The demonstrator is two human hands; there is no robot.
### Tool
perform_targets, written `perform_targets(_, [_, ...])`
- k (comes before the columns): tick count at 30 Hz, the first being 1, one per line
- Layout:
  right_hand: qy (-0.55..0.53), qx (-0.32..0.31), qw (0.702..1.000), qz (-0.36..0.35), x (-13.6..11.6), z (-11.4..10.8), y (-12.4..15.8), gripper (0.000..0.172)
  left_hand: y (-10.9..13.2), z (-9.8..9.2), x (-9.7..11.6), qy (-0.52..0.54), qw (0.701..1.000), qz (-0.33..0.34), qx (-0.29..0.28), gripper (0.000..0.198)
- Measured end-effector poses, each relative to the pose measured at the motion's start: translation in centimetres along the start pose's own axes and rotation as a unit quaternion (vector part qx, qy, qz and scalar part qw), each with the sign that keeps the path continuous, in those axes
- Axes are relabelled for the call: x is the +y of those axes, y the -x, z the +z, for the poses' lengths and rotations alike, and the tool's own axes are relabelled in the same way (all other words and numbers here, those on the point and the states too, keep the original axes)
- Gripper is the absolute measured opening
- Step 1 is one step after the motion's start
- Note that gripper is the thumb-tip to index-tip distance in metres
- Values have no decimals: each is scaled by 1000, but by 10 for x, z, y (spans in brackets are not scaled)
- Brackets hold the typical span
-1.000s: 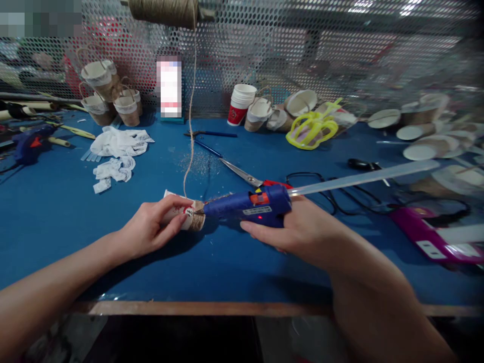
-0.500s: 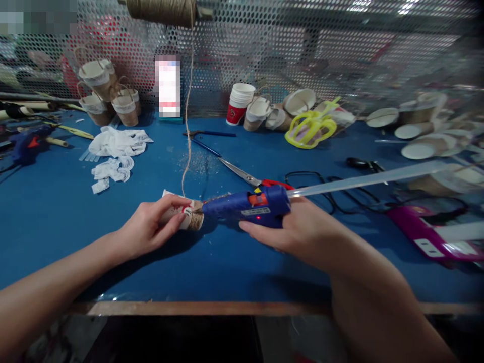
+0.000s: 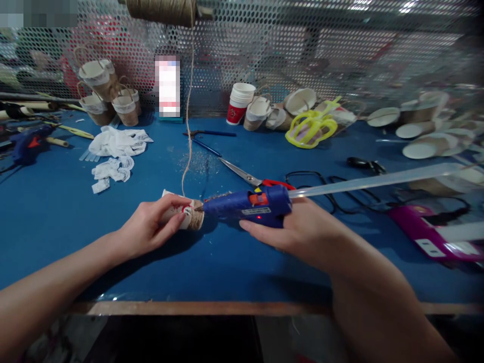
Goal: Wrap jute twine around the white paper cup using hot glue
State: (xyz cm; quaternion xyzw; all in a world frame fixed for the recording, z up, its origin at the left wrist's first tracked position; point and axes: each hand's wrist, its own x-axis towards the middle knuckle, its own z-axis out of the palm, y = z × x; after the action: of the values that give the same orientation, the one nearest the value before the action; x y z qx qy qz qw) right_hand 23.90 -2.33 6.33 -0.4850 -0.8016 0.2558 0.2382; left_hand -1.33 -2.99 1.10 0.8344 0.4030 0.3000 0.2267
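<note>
My left hand grips a paper cup lying on its side on the blue table; its bottom end is wound with brown twine. A strand of twine rises from the cup to a spool overhead. My right hand holds a blue hot glue gun with its nozzle touching the cup's twine-wrapped end. A long clear glue stick juts out of the gun's back toward the right.
Scissors lie just behind the gun. White paper scraps sit at the left, twine-wrapped cups at the back left, a stack of paper cups and a yellow plastic frame at the back. Black cords and a purple device lie at right.
Almost nothing has moved. The glue gun has shifted very slightly and the view has drifted a little; both hands keep their grips.
</note>
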Motion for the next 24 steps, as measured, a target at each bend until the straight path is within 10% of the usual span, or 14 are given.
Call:
perform_targets(10, [-68,-53,988,131,-5,-8,-10,34,0,0,2,-24,1000,-7,-3,23])
perform_targets(15, [-182,125,963,157,26,-10,-31,16,-1,2,1,-22,1000,11,10,24])
perform_targets(18, [-76,207,951,217,49,-13,-48,18,-2,3,0,-31,999,26,9,25])
perform_targets(24, [160,145,929,301,78,-19,-75,32,-3,5,3,-29,996,84,17,23])
